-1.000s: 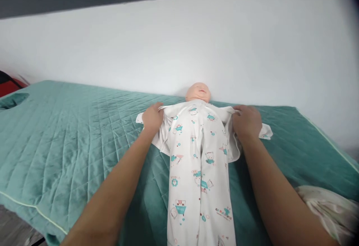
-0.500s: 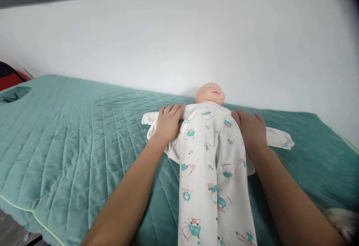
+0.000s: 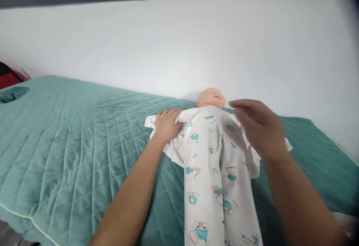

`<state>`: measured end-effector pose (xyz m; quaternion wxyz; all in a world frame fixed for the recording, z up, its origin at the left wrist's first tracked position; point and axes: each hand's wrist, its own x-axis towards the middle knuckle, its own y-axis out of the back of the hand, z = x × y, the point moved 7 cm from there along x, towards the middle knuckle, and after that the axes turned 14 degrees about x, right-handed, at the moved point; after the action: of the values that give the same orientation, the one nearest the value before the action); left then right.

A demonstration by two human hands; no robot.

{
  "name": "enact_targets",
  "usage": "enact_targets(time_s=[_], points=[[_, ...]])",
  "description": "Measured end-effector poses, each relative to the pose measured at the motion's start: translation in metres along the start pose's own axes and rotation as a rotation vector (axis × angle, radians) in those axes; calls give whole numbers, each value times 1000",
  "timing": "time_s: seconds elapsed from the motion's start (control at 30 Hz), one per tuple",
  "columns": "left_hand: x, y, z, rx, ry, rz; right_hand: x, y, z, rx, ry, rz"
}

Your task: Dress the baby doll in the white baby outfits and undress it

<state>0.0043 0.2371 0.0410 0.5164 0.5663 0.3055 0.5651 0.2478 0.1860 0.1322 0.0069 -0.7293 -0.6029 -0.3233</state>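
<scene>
A baby doll (image 3: 211, 97) lies on its back on a green quilted mat (image 3: 70, 137), head toward the white wall. White printed baby clothes (image 3: 215, 171) with teal and pink pictures lie over its body. My left hand (image 3: 167, 125) rests flat, fingers stretched out, on the garment's left sleeve and flap beside the doll's shoulder. Raised just above the doll's right side, my right hand (image 3: 259, 128) is blurred by motion; its fingers look loosely extended, and I cannot see anything in them.
The white wall (image 3: 179, 48) runs close behind the doll's head. A face hole (image 3: 12, 93) sits in the mat at far left, with something red and black (image 3: 8, 77) behind it. The mat's piped front edge (image 3: 30, 220) is at lower left.
My right hand has lifted off the garment's right side and moved up toward the doll's head. My left hand stayed on the left sleeve, sliding slightly. The view shifted a little.
</scene>
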Motion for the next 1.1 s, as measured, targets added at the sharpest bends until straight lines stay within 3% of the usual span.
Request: enact_targets(time_s=[0.1,0.2,0.27,0.37,0.5,0.7,0.93,1.1], points=[[-4,3,-2,-80,5,46,14,-64,-40,-220,55,-355],[-6,6,-5,-97,39,94,23,-128,-36,-621,82,-751],[-5,7,-5,-73,63,105,32,-153,-27,-710,88,-799],[-4,6,-4,-22,76,101,39,-173,-16,-741,106,-792],[-1,2,-3,35,110,81,36,-183,-7,-770,116,-850],[-3,7,-4,29,162,102,38,-179,-7,-780,134,-906],[-7,10,-15,-117,273,123,40,-156,-4,-801,154,-958],[-5,3,-23,-241,281,109,46,-128,-1,-780,58,-868]])
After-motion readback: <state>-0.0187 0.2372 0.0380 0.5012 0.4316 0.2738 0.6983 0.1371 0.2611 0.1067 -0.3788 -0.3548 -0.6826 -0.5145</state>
